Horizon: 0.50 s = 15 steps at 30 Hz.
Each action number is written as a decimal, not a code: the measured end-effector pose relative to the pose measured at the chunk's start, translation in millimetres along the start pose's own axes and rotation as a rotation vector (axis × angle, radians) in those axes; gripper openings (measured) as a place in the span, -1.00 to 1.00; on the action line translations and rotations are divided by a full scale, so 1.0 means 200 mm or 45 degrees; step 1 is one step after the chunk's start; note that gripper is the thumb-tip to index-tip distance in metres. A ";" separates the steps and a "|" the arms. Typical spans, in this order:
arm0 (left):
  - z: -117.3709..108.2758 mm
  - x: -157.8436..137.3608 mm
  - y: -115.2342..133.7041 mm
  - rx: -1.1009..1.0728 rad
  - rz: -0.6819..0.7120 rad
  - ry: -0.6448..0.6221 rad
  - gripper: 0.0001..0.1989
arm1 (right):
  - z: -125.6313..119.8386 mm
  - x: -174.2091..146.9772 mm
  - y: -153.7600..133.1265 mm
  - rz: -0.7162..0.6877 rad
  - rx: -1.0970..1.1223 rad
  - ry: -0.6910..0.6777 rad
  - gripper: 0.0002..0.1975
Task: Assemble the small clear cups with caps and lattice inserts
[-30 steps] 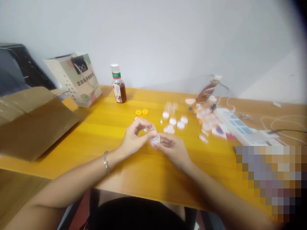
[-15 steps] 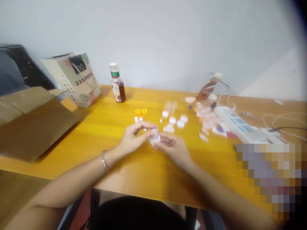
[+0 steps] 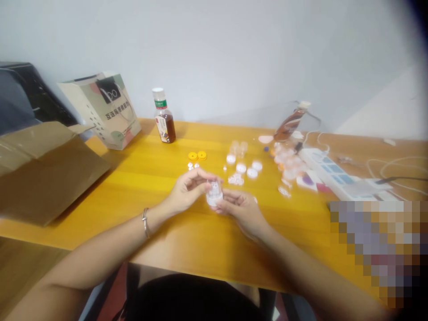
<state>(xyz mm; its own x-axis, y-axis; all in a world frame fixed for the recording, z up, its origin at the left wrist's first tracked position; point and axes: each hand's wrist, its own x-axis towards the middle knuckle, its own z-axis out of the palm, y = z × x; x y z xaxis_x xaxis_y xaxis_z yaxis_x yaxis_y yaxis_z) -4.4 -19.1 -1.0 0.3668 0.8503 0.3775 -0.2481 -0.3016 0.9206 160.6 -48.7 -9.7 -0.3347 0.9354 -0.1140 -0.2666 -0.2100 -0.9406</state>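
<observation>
Between my hands, over the table, is a small clear plastic piece with a round white base point(image 3: 214, 196). My left hand point(image 3: 187, 189) pinches its clear upper part between thumb and fingers. At the white base, the fingers and thumb of my right hand point(image 3: 242, 208) close in from the right. Beyond my hands lie two yellow discs point(image 3: 197, 155) with small white parts point(image 3: 190, 165) in front of them. Several round white pieces point(image 3: 240, 168), clear cups point(image 3: 239, 147) and a pile of tiny white parts point(image 3: 236, 179) are to their right.
A cardboard box point(image 3: 50, 174) and paper bag point(image 3: 112, 111) stand at the left. A bottle of dark drink point(image 3: 164, 118) is at the back; another bottle point(image 3: 291, 122) leans at the right. Nearby are a heap of orange-and-white pieces point(image 3: 289, 162), a power strip point(image 3: 329, 171) and cables.
The clear piece now stands more upright and shows more of itself, shifted slightly left. Both hands keep their grip with small finger movements; the table items stay put.
</observation>
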 end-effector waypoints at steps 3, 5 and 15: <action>-0.01 0.00 -0.01 -0.037 -0.006 -0.010 -0.85 | 0.01 -0.01 0.00 0.029 0.041 -0.013 -0.71; -0.02 -0.01 -0.02 -0.127 -0.064 -0.072 -0.83 | 0.01 -0.01 0.00 0.083 0.077 -0.046 -0.75; 0.00 0.00 -0.03 -0.124 -0.120 0.027 -0.77 | 0.01 0.00 -0.01 0.084 0.063 -0.032 -0.74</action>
<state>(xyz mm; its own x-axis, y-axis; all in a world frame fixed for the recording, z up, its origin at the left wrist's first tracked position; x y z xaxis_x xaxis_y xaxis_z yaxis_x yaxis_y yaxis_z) -2.4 -17.8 -6.7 0.3737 0.8822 0.2863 -0.2993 -0.1775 0.9375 158.7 -49.9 -7.4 -0.3754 0.9118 -0.1662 -0.2877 -0.2851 -0.9143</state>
